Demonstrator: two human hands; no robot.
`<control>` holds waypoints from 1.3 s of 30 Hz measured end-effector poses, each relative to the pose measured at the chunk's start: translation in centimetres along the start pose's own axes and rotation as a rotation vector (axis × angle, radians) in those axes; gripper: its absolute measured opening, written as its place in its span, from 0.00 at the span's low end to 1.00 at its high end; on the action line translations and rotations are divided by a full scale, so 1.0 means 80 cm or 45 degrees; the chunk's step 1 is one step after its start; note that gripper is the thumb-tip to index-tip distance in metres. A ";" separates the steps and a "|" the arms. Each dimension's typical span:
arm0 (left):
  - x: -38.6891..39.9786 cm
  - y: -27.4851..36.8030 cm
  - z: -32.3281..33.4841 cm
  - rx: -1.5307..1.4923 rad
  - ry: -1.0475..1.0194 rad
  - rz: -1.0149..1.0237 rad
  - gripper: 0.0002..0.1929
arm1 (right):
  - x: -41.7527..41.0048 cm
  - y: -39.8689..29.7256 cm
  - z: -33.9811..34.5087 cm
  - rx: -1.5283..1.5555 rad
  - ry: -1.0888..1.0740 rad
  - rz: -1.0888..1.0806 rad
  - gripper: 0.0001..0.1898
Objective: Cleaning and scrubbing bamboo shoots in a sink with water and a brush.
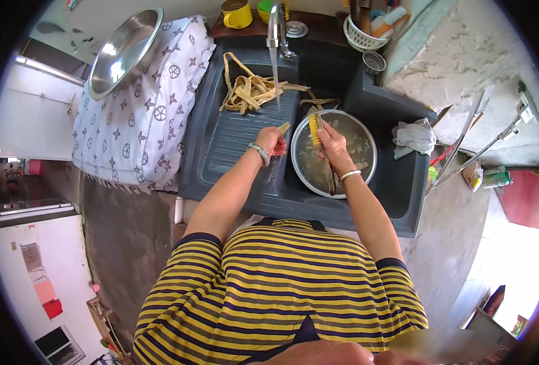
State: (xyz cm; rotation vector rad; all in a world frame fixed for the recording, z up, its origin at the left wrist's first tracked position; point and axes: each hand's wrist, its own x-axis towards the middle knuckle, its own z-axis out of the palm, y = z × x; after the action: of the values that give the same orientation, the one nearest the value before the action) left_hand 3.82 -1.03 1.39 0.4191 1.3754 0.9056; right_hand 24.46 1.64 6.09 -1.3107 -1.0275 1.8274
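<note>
My left hand (271, 142), with a bangle at its wrist, is closed around a pale yellowish strip (284, 127) whose end pokes out past the fingers. It hovers over the ribbed drainboard (233, 137), just left of a round metal basin (373, 157). My right hand (334, 147) grips a long-handled brush (315, 129) with yellow bristles, above that basin. Cloudy water with pale pieces fills the basin, which sits in the dark sink bowl (388, 182). A tangled heap of similar strips (251, 93) lies on the drainboard. Water runs from the faucet (273, 34) beside the heap.
A large steel bowl (125, 54) rests on a patterned cloth (128, 123) at left. Behind the sink stand a yellow mug (236, 13) and a white basket (364, 37) of brushes. A white rag (414, 137) hangs over the sink's right edge, near metal poles (474, 150).
</note>
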 end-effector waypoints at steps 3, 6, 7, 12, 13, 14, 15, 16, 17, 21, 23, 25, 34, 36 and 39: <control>0.023 0.002 -0.019 0.029 0.100 -0.056 0.03 | 0.022 0.014 0.026 -0.217 -0.077 -0.094 0.29; 0.041 0.007 -0.024 0.190 0.055 -0.152 0.04 | 0.068 0.063 0.043 -0.542 -0.156 -0.420 0.31; 0.040 0.008 -0.032 0.227 0.061 -0.152 0.04 | 0.069 0.056 0.059 -0.545 -0.177 -0.410 0.31; 0.005 0.035 -0.039 0.618 0.222 -0.093 0.04 | 0.080 0.045 0.089 -1.632 -0.185 -0.252 0.34; 0.008 0.031 -0.046 0.609 0.227 -0.098 0.04 | 0.081 0.041 0.092 -1.724 -0.208 -0.257 0.34; 0.014 0.023 -0.053 0.596 0.258 -0.087 0.04 | 0.086 0.053 0.089 -1.727 -0.203 -0.317 0.35; 0.014 0.021 -0.057 0.584 0.287 -0.081 0.05 | 0.084 0.053 0.093 -1.733 -0.213 -0.310 0.35; 0.016 0.019 -0.057 0.574 0.287 -0.090 0.05 | 0.081 0.052 0.096 -1.700 -0.185 -0.342 0.34; 0.021 0.018 -0.056 0.519 0.326 -0.082 0.05 | 0.077 0.052 0.099 -1.666 -0.156 -0.374 0.34; 0.025 0.030 -0.050 0.499 0.434 -0.067 0.07 | 0.063 0.053 0.111 -1.651 -0.322 -0.332 0.34; 0.020 0.036 -0.046 0.424 0.391 -0.094 0.07 | 0.082 0.048 0.107 -1.748 -0.217 -0.300 0.34; 0.038 0.035 -0.037 0.238 0.414 -0.072 0.06 | 0.115 0.041 0.106 -1.774 -0.190 -0.380 0.33; 0.046 0.058 -0.042 0.436 0.344 -0.019 0.10 | 0.123 0.042 0.096 -1.390 -0.323 -0.379 0.31; 0.053 0.060 -0.037 0.447 0.362 -0.075 0.08 | 0.139 0.033 0.090 -1.677 -0.216 -0.315 0.30; 0.062 0.054 -0.033 0.494 0.390 -0.146 0.07 | 0.163 0.015 0.090 -1.870 -0.087 -0.250 0.30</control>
State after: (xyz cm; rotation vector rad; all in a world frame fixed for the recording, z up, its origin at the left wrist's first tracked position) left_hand -0.25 4.73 0.76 0.5028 1.8485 0.6225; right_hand 13.84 10.64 0.64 -1.7181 -2.6204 0.7703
